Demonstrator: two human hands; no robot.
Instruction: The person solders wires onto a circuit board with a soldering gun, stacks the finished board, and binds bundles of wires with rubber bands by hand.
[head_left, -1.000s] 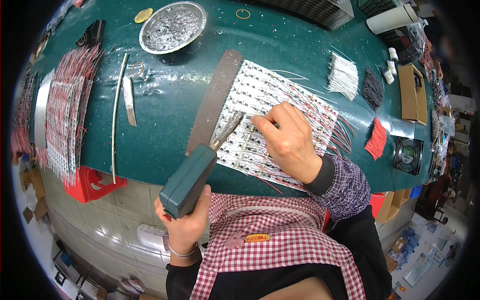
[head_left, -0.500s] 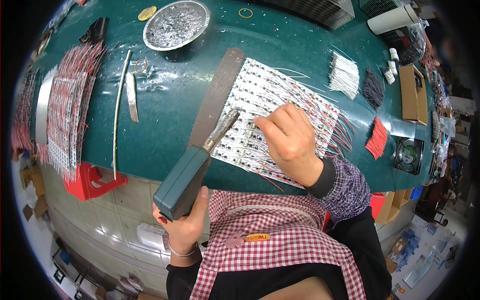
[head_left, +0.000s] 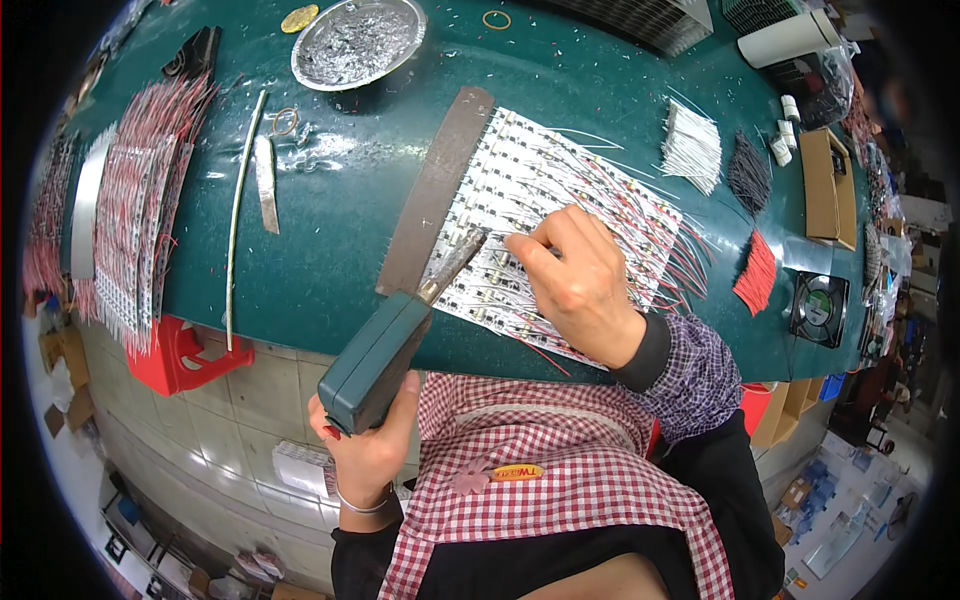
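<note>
My left hand is closed round the handle of a soldering gun with a dark green body. Its metal barrel slants up to the right, and the tip is over a white panel of small circuit boards. Just right of that tip, my right hand is closed in a pinch low over the panel. What its fingertips hold is too small to make out. White, black and red wires run across the panel and past its right edge. A flat brown strip lies along the panel's left edge.
Bundles of white, black and red wires lie to the right, near a cardboard box and a fan. A metal bowl of silvery scraps stands behind. Wired board strips are at left.
The soldering gun in my left hand has moved slightly right and toward me over the panel, its tip nearer the right fingertips. My right hand stays in about the same place.
</note>
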